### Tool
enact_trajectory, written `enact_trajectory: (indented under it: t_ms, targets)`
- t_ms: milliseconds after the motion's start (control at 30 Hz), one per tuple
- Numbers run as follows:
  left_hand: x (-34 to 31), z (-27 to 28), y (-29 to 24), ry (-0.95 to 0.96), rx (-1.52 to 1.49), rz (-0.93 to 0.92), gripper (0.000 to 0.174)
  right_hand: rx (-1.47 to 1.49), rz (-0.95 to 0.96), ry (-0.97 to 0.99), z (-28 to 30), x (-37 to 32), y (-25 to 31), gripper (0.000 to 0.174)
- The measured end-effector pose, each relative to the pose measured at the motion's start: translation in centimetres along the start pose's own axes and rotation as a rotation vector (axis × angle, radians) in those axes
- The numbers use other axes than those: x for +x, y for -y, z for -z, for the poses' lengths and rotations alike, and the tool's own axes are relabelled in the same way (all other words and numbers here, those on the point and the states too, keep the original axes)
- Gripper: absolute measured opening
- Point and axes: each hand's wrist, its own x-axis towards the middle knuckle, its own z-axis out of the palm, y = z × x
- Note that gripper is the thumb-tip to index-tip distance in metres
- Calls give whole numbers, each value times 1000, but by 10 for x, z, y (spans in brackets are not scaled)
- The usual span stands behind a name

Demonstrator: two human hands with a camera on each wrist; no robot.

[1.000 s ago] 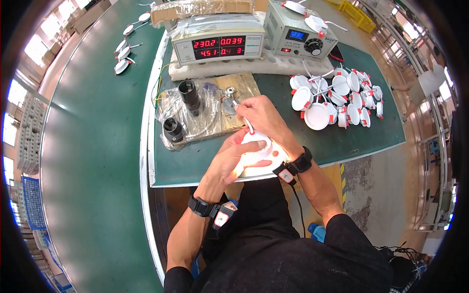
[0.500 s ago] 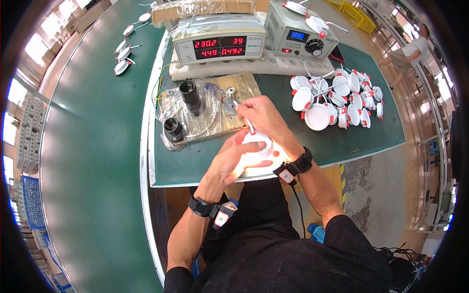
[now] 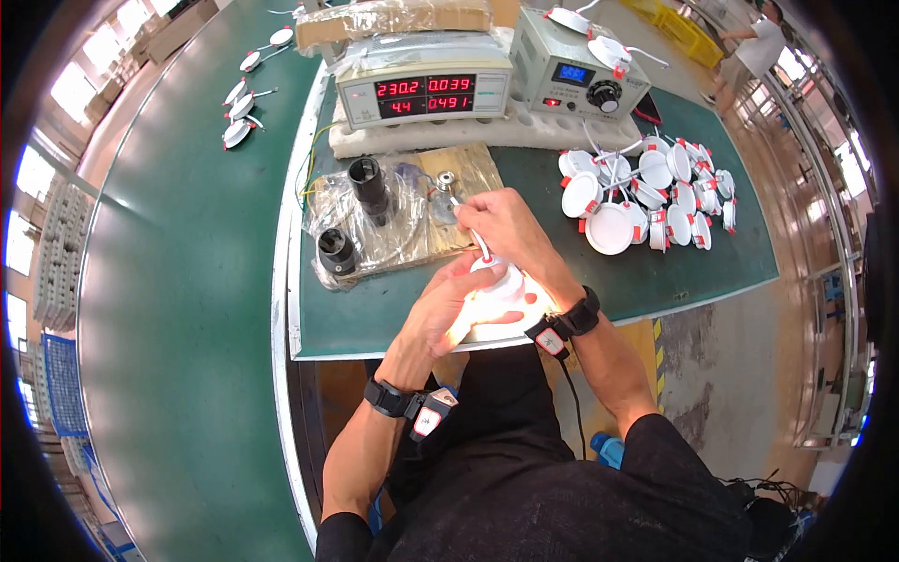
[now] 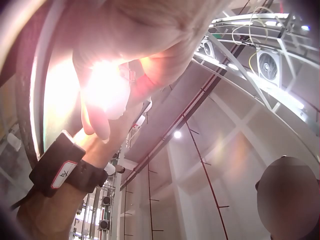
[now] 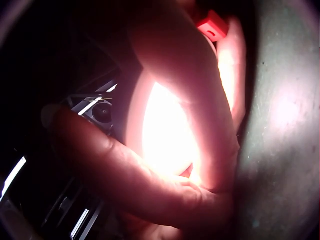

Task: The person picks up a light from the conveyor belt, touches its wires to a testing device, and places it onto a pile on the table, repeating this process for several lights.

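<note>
At the near edge of the green bench (image 3: 655,272), the left hand (image 3: 449,309) curls round a glowing round downlight (image 3: 504,292) and grips it. Just beyond, the right hand (image 3: 510,229) pinches its white lead (image 3: 478,245) near a metal socket (image 3: 444,180) on plastic-wrapped board. Farther out stand black lamp holders (image 3: 367,187), a red-digit meter (image 3: 426,94) and, to the right, a heap of white downlights (image 3: 646,192)

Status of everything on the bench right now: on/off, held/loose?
downlight: lit, held in left hand
white lead: pinched by right hand
power meter: on, red digits showing
voltage regulator: on, blue display lit
pile of downlights: unlit, not held
black lamp sockets: no bulb fitted
</note>
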Motion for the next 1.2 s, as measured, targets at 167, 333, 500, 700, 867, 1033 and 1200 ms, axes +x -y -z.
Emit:
enact_trajectory:
  t_ms: [167,333,500,700,867,1033,1200]
  targets:
    - [-79,20,-3,-267,235,-256,29,201,19,176,1,-19,10,26]
    - [-321,84,37,-1321,592,-727,26,253,55,143,20,-19,-24,30]
    - [-532,95,235,-2367,637,-477,23,264,155,219,34,-32,-20,31]
    - [-569,49,238,-2736,1431,113,45,324,149,193,40,-27,-20,28]
    - [-452,15,17,-1796,1280,-192,42,313,213,104,51,-60,-16,27]
    - [-322,125,-160,-1184,1465,-117,54,326,-15,-18,81,-99,8,26]
    - [-160,288,-284,-1139,1652,-343,75,275,-163,-217,101,-124,-9,26]
